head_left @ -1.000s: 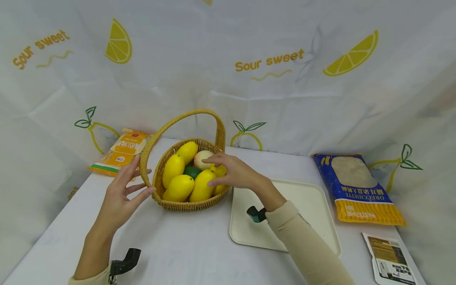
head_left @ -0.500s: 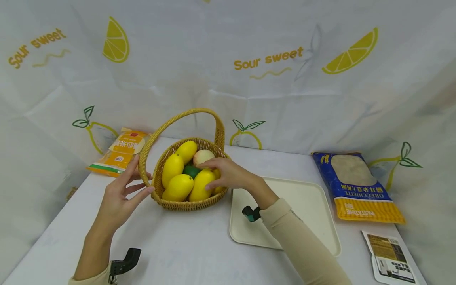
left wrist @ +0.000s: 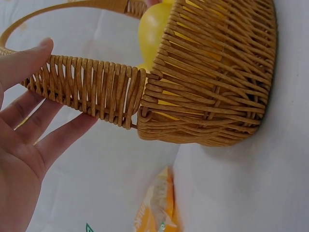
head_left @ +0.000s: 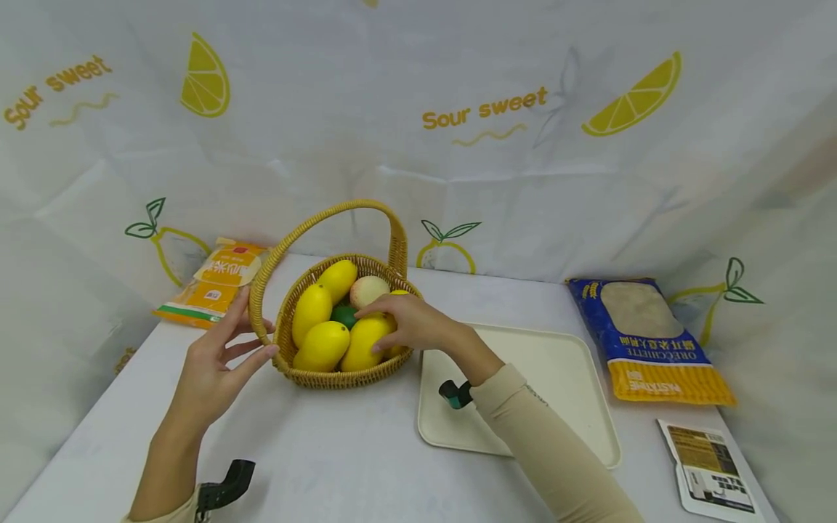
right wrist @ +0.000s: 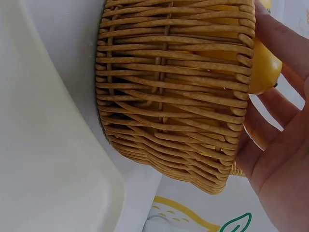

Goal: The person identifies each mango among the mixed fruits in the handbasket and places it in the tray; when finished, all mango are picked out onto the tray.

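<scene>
A wicker basket point(head_left: 353, 380) with a tall arched handle point(head_left: 360, 205) holds several smooth yellow fruits point(head_left: 322, 346), a pale round fruit point(head_left: 369, 289) and a dark green one point(head_left: 343, 315). My left hand point(head_left: 212, 370) holds the lower left end of the handle, thumb on one side and fingers on the other, as the left wrist view shows. Over the basket's right side, my right hand point(head_left: 415, 323) curves its thumb and fingers around a yellow fruit point(right wrist: 264, 67). The basket wall and rim hide part of that fruit in the right wrist view.
Right of the basket lies a cream tray point(head_left: 530, 392), under my right forearm. An orange food bag point(head_left: 212, 283) is at the back left. On the right are a blue and yellow pasta bag point(head_left: 644, 338) and a small white-and-brown pouch point(head_left: 709, 468). A printed cloth hangs behind.
My right hand has moved left and down, deeper among the fruits, its fingers closing in around a yellow one. My left hand keeps its place on the handle. The view has shifted slightly.
</scene>
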A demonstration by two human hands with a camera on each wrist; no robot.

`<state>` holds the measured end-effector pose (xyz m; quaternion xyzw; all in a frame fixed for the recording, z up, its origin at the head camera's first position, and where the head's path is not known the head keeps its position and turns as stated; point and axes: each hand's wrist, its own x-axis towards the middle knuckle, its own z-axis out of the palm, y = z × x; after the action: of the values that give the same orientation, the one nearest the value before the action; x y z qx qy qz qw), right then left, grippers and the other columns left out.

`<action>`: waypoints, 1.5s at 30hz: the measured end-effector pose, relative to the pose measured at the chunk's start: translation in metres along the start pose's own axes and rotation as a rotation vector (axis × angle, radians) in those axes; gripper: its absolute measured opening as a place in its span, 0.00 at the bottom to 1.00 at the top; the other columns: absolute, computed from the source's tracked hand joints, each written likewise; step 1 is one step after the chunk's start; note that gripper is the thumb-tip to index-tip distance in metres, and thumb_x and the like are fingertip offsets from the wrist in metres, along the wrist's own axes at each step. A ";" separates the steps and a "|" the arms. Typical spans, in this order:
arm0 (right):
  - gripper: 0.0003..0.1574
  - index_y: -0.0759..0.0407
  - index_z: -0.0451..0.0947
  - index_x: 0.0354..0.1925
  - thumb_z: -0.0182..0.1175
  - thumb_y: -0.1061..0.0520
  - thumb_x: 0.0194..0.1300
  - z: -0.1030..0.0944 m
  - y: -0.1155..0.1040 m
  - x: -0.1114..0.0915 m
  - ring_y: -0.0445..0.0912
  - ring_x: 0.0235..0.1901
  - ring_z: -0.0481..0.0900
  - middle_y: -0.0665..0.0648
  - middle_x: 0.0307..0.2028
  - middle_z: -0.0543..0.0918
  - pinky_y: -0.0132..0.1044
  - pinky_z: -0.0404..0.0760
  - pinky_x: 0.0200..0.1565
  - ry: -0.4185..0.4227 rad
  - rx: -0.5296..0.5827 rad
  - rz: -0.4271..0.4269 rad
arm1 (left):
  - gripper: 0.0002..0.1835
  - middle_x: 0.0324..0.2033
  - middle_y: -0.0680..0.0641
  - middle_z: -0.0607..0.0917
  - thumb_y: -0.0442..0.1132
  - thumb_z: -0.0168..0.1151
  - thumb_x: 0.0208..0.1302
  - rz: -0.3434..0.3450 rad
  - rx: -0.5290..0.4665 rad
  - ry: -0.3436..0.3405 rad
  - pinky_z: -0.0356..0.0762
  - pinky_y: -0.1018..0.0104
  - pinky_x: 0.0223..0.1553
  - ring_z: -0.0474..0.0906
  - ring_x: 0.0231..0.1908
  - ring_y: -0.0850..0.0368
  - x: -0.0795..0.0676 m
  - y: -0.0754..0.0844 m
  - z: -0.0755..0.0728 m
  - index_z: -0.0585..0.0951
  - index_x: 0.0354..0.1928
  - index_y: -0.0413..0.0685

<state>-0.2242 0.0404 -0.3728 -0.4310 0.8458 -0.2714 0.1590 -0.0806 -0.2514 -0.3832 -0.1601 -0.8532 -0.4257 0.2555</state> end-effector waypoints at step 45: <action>0.33 0.58 0.77 0.64 0.72 0.64 0.61 -0.091 0.018 -0.095 0.55 0.59 0.79 0.60 0.67 0.74 0.39 0.89 0.54 0.308 0.275 0.006 | 0.58 0.43 0.58 0.83 0.13 0.71 0.46 0.018 -0.004 0.012 0.81 0.85 0.48 0.78 0.48 0.80 0.000 0.002 0.001 0.57 0.80 0.46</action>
<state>-0.2263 0.1555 -0.3074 -0.3560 0.8163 -0.4466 0.0860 -0.0800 -0.2496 -0.3822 -0.1655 -0.8492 -0.4262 0.2642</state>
